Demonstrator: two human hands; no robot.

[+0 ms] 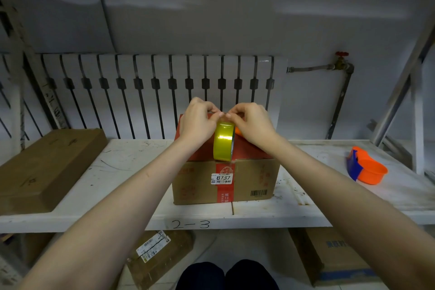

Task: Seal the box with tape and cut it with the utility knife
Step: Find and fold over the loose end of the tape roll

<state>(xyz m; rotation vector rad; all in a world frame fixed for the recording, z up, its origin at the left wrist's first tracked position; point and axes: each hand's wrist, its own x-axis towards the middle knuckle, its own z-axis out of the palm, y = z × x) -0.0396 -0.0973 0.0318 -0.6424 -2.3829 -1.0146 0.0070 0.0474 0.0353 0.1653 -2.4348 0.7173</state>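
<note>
We see a glossy, yellow-gold tape roll [223, 141], slick and reflective, standing on the matt cardboard box [226, 183], whose top is printed red and whose paper label looks smooth. Under them, our counter [131, 172] is white-painted, scuffed and scratched. To the right, an orange and blue tape dispenser [366, 167] shows smooth plastic with a mild sheen.

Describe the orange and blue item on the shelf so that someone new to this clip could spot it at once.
Start at the white shelf with the box at its middle. Look to the far right end, below the red valve: the tape dispenser lies there alone, the only bright orange and blue plastic thing among brown cardboard.
</note>
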